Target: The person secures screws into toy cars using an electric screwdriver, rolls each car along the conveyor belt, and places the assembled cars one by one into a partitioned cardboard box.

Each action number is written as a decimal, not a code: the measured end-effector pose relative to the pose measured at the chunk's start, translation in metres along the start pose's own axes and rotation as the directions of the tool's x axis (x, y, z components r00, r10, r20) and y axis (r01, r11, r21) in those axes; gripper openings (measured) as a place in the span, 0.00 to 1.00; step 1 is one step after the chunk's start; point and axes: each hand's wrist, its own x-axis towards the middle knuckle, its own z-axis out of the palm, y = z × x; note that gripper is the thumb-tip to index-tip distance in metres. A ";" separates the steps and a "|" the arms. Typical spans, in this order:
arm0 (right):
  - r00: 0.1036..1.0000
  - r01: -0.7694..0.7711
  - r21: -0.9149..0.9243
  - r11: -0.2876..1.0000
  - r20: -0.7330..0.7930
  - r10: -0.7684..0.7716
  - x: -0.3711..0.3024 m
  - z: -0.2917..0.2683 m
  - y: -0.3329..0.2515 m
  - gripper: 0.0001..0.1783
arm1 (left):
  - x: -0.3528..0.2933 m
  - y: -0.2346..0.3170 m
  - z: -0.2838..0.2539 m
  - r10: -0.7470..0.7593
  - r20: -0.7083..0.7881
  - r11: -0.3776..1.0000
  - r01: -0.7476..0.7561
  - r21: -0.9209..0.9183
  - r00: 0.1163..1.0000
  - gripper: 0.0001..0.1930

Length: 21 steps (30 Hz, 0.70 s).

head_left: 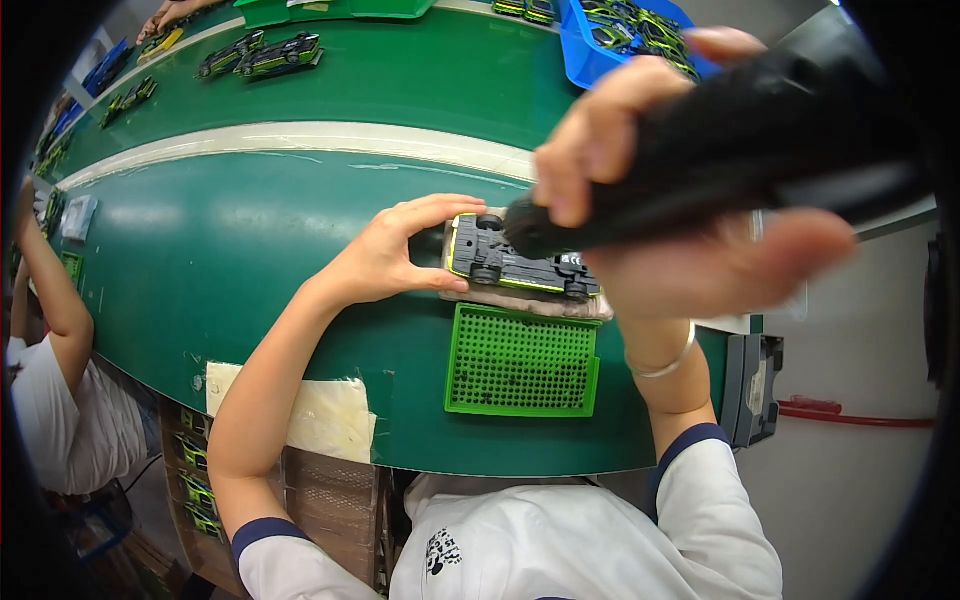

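white print [571, 258] showing on upturned black, lime-edged car [524, 268], left hand [388, 250] pinching its end, right hand [685, 278] gripping tool [735, 150]

One head-worn fisheye view looks down from close above the green worktable [220, 270].

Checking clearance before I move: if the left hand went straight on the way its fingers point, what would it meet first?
The upturned toy car, whose end the left hand holds; then perhaps the black tool, though its height above the car is unclear.
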 end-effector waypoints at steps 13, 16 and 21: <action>0.938 -0.346 -0.334 0.877 -0.145 0.315 -0.018 0.018 0.047 0.47 | -0.005 -0.001 -0.003 -0.072 0.014 0.997 0.072 -0.015 0.997 0.31; 0.935 -0.354 -0.304 0.885 -0.141 0.326 -0.021 0.018 0.046 0.48 | -0.006 0.003 -0.001 -0.031 -0.064 1.000 0.030 -0.003 0.998 0.31; 0.988 -0.051 0.059 0.997 -0.144 0.059 -0.015 0.007 0.050 0.24 | -0.004 -0.001 -0.001 -0.039 -0.022 0.999 0.039 -0.017 0.999 0.32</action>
